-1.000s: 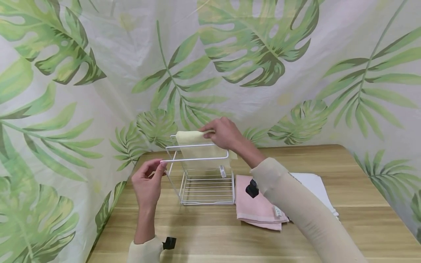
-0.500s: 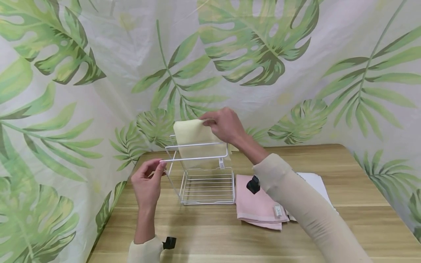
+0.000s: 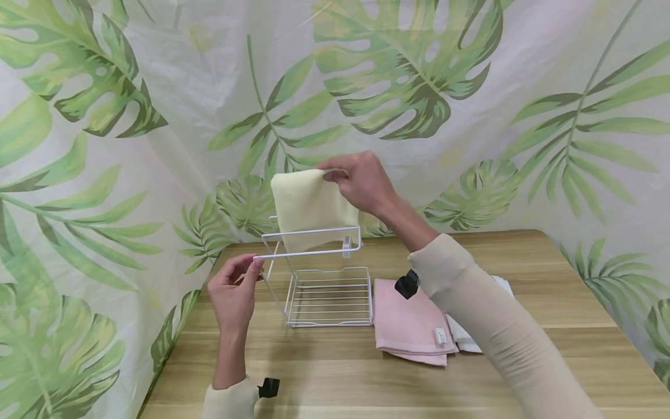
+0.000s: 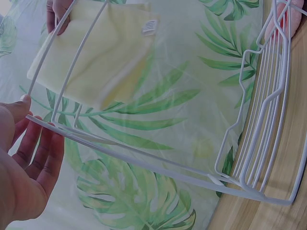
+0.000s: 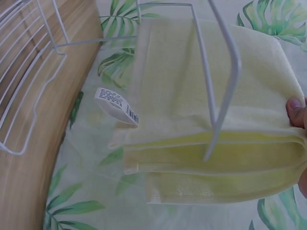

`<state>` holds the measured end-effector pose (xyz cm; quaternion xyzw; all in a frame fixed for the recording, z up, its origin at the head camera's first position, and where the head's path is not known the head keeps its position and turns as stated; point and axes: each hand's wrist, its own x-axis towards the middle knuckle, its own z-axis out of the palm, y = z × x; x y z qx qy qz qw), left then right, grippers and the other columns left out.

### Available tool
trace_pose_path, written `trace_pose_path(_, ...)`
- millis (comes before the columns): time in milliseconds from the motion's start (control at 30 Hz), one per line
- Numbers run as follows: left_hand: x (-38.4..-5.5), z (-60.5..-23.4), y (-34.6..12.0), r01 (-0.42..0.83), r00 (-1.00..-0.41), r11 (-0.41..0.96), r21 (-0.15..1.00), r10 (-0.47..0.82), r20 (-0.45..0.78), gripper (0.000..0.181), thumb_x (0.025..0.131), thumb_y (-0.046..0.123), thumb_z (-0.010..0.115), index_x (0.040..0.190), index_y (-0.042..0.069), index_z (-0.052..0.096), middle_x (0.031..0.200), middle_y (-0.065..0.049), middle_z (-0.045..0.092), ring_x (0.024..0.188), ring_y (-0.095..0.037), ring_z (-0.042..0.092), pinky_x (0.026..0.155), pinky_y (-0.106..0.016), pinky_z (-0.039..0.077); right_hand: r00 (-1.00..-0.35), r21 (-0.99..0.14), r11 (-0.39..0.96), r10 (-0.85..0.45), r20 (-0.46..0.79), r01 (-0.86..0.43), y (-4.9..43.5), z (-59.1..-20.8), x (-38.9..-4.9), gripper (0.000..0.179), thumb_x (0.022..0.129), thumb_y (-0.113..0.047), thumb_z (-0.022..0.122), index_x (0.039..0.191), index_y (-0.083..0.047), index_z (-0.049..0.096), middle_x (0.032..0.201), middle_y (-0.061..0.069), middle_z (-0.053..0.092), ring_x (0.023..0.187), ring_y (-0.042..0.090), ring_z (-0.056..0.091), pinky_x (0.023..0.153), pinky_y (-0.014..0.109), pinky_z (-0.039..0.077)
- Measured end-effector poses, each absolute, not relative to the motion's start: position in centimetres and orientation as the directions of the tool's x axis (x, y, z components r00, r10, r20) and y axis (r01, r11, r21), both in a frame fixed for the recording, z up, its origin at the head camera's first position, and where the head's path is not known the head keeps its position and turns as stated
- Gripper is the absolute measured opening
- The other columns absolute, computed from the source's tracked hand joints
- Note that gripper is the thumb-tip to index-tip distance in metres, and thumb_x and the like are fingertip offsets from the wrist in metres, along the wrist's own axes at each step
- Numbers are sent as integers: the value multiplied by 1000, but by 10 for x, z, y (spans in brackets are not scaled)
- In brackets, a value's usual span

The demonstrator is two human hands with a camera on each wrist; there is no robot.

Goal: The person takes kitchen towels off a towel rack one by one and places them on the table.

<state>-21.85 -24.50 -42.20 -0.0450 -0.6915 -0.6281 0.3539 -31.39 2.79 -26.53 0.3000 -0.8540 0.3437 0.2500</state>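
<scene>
A pale yellow folded towel (image 3: pixel 306 198) hangs from my right hand (image 3: pixel 366 183), which pinches its upper edge between thumb and fingers. Its lower part shows behind the top bars of a white wire rack (image 3: pixel 309 253). In the right wrist view the folds fall in layers, and a printed label (image 5: pixel 116 106) sticks out from one edge. My left hand (image 3: pixel 234 297) holds the near left corner of the rack's top bar; the left wrist view shows the thumb on the bar and the fingers (image 4: pixel 41 155) curled beneath it.
A folded pink towel (image 3: pixel 408 317) with a small tag lies on the wooden table (image 3: pixel 335 378), right beside the rack's base. A white towel (image 3: pixel 464 338) lies beyond it, partly hidden by the right sleeve (image 3: pixel 487 302). A leaf-patterned cloth (image 3: pixel 366 87) hangs behind the table.
My right hand has risen with the yellow towel, lifting it from low against the rack's rear top bar to well above it. The left hand and the rack stay in place.
</scene>
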Motion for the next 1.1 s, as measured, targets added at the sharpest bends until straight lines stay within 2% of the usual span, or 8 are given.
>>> trace_pose_path(267,-218,-422,-244,505,-752,183,843,-387,534,22,95,1,81,106,-16,73,78,9,73,67,-3,70,63,-15,64,-660,-392,591,-345,668,-705,32,-251,-312,18,99,-10,77,115,-14,85,111,7,83,59,12,46,65,23,44)
trace_pose_path(533,-218,-423,-244,499,-752,198,843,-385,535,19,95,3,81,105,-12,76,79,11,73,68,-2,70,63,-14,64,-650,-416,564,-312,693,-713,35,-232,-306,18,99,-10,78,115,-13,85,113,6,83,57,11,45,66,20,44)
trace_pose_path(633,-219,-423,-244,501,-751,200,842,-384,537,18,95,4,81,104,-11,76,79,10,73,68,-2,71,63,-15,64,-654,-440,545,-293,697,-714,36,-227,-304,18,99,-10,79,115,-12,85,112,7,83,55,11,40,66,18,44)
trace_pose_path(800,-218,-423,-244,499,-751,201,843,-385,537,18,95,4,82,104,-10,76,79,10,73,68,-4,70,63,-15,64,-647,-452,532,-263,715,-716,40,-221,-301,17,98,-11,80,114,-13,85,110,7,83,52,7,30,58,17,35)
trace_pose_path(900,-218,-423,-244,497,-752,201,844,-385,534,19,95,5,82,104,-11,76,79,9,73,68,-4,70,63,-15,64,-633,-445,531,-243,735,-721,43,-216,-301,17,98,-11,80,114,-13,85,110,6,83,53,10,36,58,18,33)
trace_pose_path(967,-218,-423,-244,495,-754,199,846,-386,532,19,95,5,82,104,-11,76,79,9,73,68,-4,70,64,-16,64,-626,-445,529,-228,746,-723,46,-212,-301,17,97,-10,80,114,-12,85,110,6,83,60,10,54,63,16,37)
trace_pose_path(1000,-218,-423,-244,494,-754,199,846,-386,531,19,95,6,82,104,-11,76,79,9,73,68,-4,70,64,-16,64,-624,-447,527,-220,750,-723,47,-211,-301,17,97,-10,81,114,-12,85,110,6,83,61,13,58,65,17,38)
trace_pose_path(1100,-219,-422,-244,491,-755,200,848,-387,529,19,95,6,82,104,-10,76,78,9,73,68,-5,71,64,-17,65,-623,-455,527,-197,757,-718,53,-205,-300,17,95,-9,82,112,-11,85,110,6,84,86,15,78,75,17,48)
